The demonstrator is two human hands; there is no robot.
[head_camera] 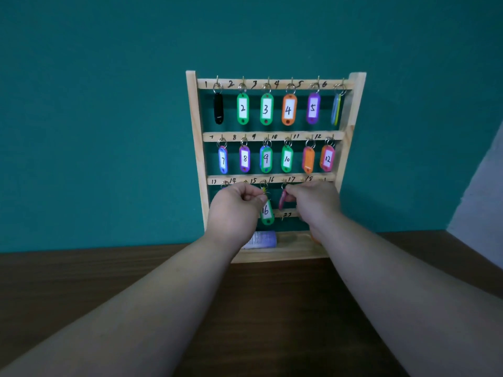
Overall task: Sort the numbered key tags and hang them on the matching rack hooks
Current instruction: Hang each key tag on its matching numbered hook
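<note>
Head view showed the wooden rack (199, 159) standing on the tabletop (245, 308) against a teal wall, with most of the job apparently done. Its top rail (306, 85) was full: a black tag (218, 108) turned away at 1, then green tag 2 (242, 108), green tag 3 (266, 109), orange tag 4 (289, 110) and purple tag 5 (313, 108), and an edge-on blue-and-yellow tag (336, 108) at 6. The second rail (272, 136) carried a tag under every mark from 7 to 12, though the orange tag (308, 159) under 11 showed no number.

Work was at the third rail (324, 177), marked 13 to 18. The left hand (236, 205) had its grip narrowed to a pinch on the ring of green tag 16 (266, 212), which dangled below the fingertips. Whether that ring sat on a hook I could not tell. The right hand (313, 202) pinched the upper end of a pink tag (282, 201), edge-on with its number hidden, close beneath the 16 and 17 marks. The hands hid the rest of that rail.

By my judgement two rails were finished and the third was in hand. The lowest rail, where a bare hook (283, 217) sat by the mark 23, was yet to fill. A blurred white-and-purple thing (262, 239) lay in the rack's base.
</note>
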